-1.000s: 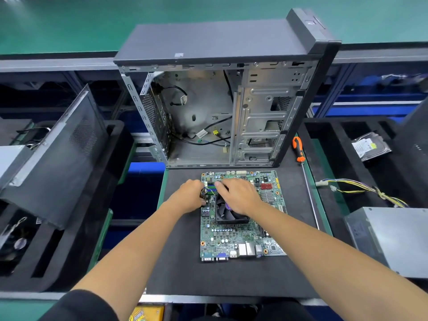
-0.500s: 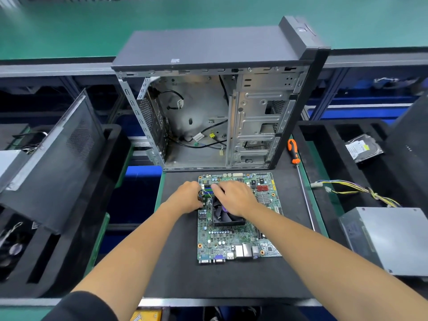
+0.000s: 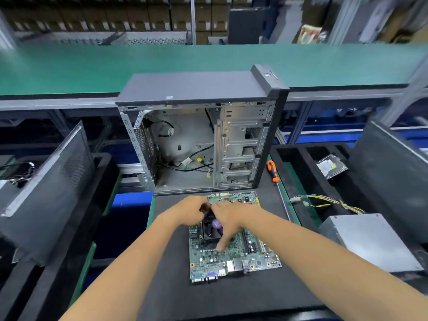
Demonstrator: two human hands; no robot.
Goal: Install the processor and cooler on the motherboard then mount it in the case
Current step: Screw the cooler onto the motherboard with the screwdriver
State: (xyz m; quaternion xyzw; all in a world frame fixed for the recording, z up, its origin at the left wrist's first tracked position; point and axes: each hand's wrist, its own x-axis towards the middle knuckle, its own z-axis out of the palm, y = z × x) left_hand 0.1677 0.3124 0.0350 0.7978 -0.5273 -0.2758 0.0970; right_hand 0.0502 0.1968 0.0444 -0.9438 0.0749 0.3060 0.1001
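A green motherboard [image 3: 234, 258] lies flat on the black mat, with its ports toward me. A black fan cooler [image 3: 211, 231] with a purple hub sits on the board's middle. My left hand [image 3: 188, 210] has its fingers curled at the cooler's far left corner. My right hand [image 3: 231, 220] lies over the cooler's right side, one finger reaching down to the board. The processor is hidden under the cooler. The open dark case [image 3: 192, 147] stands upright just behind the board, with loose cables inside.
An orange-handled screwdriver [image 3: 272, 171] lies right of the case. Farther right are a hard drive [image 3: 331, 167], a bundle of yellow wires [image 3: 328, 201] and a grey power supply [image 3: 370, 242]. A case side panel [image 3: 46, 181] leans in the black tray on the left.
The view has tilted up and blurred. Both hands stay on the cooler; my right hand has spread farther over it toward me.
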